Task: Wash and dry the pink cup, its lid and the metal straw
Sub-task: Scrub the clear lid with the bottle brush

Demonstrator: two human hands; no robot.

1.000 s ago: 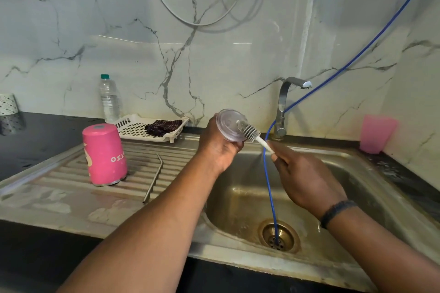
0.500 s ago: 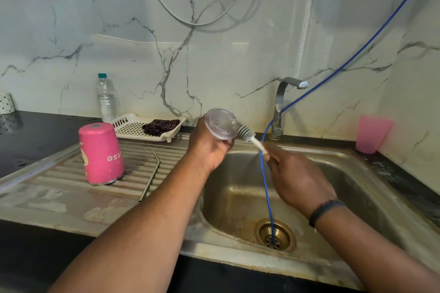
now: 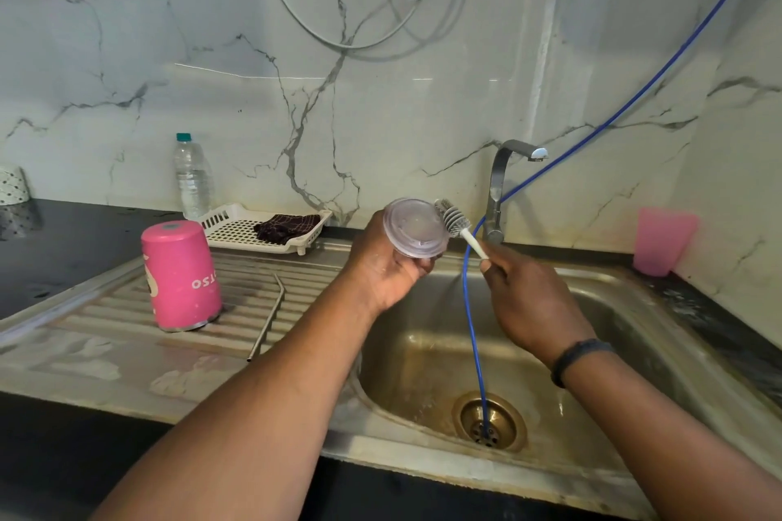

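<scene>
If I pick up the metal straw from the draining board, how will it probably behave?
The metal straw looks thin and rigid, so it should stay stiff and feel light. It lies along the ribbed draining board, whose grooves probably stop it rolling. The wet-looking steel may make it slippery to pinch.

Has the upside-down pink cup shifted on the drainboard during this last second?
No. The pink cup stands inverted on the same drainboard ridges, with an unchanged gap to the metal straw and to the white tray behind it.

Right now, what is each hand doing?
Left hand: holding the clear lid.
Right hand: holding the brush, bristles against the lid.
</scene>
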